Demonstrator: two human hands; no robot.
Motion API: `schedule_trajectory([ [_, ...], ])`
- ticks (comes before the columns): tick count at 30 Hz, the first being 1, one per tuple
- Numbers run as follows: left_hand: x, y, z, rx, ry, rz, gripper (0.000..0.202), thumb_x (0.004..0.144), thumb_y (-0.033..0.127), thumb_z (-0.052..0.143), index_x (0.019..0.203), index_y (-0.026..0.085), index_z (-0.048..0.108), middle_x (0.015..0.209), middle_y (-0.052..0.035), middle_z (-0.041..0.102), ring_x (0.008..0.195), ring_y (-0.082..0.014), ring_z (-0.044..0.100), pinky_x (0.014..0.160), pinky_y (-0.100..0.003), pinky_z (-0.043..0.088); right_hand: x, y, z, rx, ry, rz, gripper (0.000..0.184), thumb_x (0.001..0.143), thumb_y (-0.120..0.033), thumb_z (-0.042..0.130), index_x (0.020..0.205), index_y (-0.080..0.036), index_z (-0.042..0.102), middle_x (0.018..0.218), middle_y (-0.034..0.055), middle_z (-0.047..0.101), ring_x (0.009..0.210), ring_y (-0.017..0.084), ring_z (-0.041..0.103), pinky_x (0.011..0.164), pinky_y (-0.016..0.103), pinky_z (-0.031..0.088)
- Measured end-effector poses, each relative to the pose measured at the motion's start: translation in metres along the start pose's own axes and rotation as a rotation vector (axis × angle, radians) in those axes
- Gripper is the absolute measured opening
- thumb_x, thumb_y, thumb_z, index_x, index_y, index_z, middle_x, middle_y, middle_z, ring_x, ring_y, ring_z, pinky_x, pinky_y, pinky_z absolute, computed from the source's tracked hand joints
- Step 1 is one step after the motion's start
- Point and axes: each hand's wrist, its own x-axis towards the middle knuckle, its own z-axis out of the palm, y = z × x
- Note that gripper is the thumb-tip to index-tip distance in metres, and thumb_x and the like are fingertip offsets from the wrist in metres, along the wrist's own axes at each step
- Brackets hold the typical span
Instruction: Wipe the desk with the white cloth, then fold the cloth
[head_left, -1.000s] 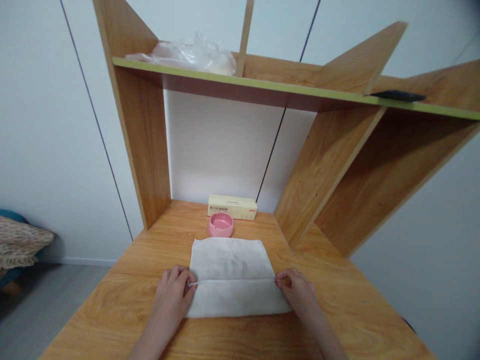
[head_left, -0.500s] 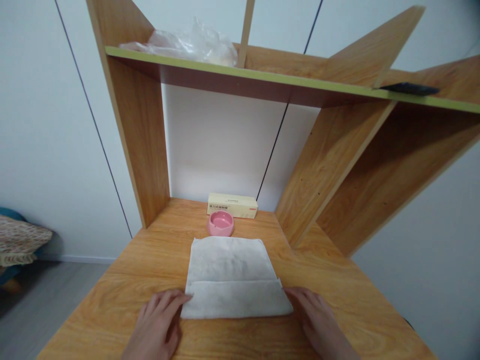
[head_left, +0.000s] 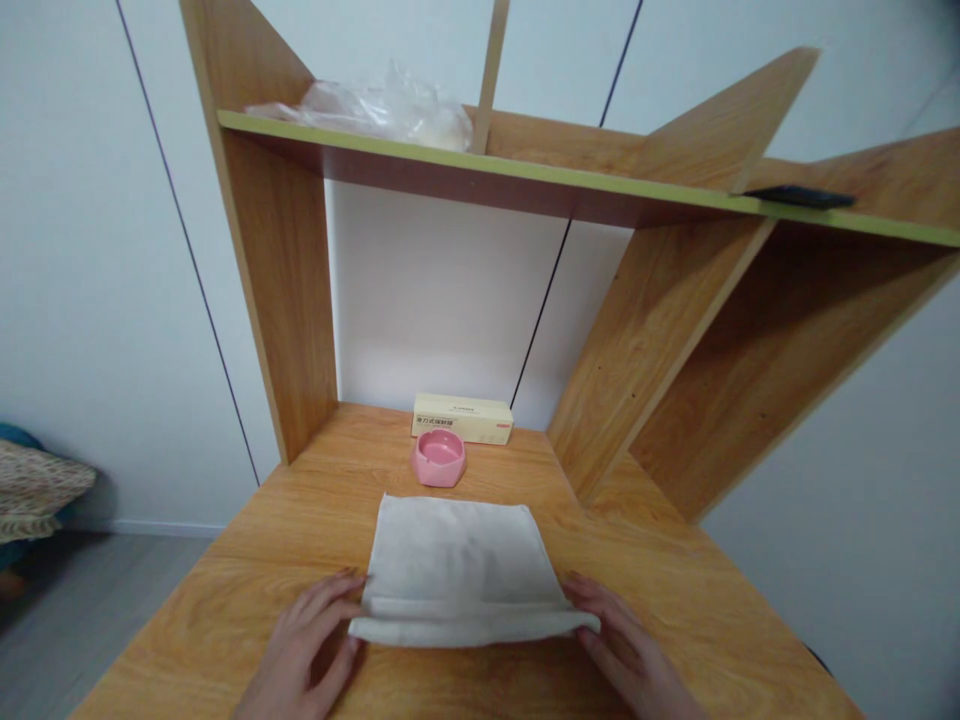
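A white cloth [head_left: 457, 550] lies on the wooden desk, its near edge lifted into a narrow folded roll. My left hand [head_left: 307, 640] pinches the left end of that roll between thumb and fingers, with the fingertips along the cloth's left side. At the opposite end, my right hand [head_left: 628, 645] grips the roll the same way, thumb underneath near the corner. Just beyond the far edge of the cloth sits a pink ashtray-like bowl [head_left: 439, 460].
Behind the bowl stands a cream-coloured box [head_left: 480, 418] with printed lettering. A wooden shelf unit [head_left: 495, 178] rises over the desk [head_left: 285, 530], with a clear plastic bag [head_left: 382, 108] and a flat dark object [head_left: 801, 196] on it. Upright panels flank the work area.
The folded near flap has been lifted and turned into a narrower roll. Both hands have closed on its ends, and the cloth sits slightly nearer to me.
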Motion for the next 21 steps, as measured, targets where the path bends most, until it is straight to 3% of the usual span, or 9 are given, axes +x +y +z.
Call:
schedule_trajectory([
  [4,0.000,0.003,0.003,-0.153,-0.017,-0.073,0.025,0.081,0.039,0.047,0.092,0.026,0.064,0.110,-0.0044,0.063,0.106,-0.0215,0.054,0.092,-0.037,0.044,0.002,-0.007,0.004,0.221,0.052,0.079,0.033,0.079,-0.051,0.045,0.079,-0.022,0.059,0.085,0.0064,0.066,0.085,0.020,0.061,0.079,0.030,0.048],
  [9,0.011,0.003,0.015,-0.208,-0.040,-0.203,0.033,0.083,0.044,0.040,0.093,0.022,0.062,0.094,-0.0073,0.067,0.086,-0.0207,0.061,0.080,-0.033,0.048,0.023,-0.011,0.018,0.293,0.109,0.103,0.038,0.074,-0.059,0.045,0.070,-0.022,0.053,0.068,0.0025,0.061,0.070,0.018,0.059,0.064,0.027,0.047],
  [14,0.024,0.009,0.016,-0.091,-0.046,-0.276,0.033,0.085,0.039,0.034,0.094,0.021,0.060,0.088,-0.0063,0.069,0.085,-0.0212,0.062,0.076,-0.034,0.045,0.040,-0.007,0.024,0.060,0.161,0.145,0.037,0.077,-0.056,0.040,0.071,-0.022,0.051,0.058,-0.0011,0.053,0.055,0.016,0.051,0.052,0.026,0.040],
  [18,0.033,0.020,0.012,0.044,-0.071,-0.312,0.030,0.086,0.033,0.033,0.095,0.022,0.060,0.088,-0.0054,0.069,0.086,-0.0213,0.062,0.078,-0.035,0.042,0.046,-0.009,0.025,-0.199,0.152,0.172,0.032,0.081,-0.048,0.036,0.074,-0.023,0.054,0.056,-0.0012,0.055,0.053,0.016,0.053,0.051,0.026,0.038],
  [21,0.037,0.027,0.012,0.154,-0.064,-0.341,0.030,0.085,0.031,0.034,0.096,0.021,0.060,0.089,-0.0067,0.068,0.087,-0.0228,0.061,0.079,-0.038,0.039,0.048,-0.011,0.024,-0.399,0.225,0.147,0.026,0.080,-0.042,0.040,0.082,-0.022,0.057,0.061,0.0012,0.060,0.061,0.019,0.058,0.059,0.029,0.041],
])
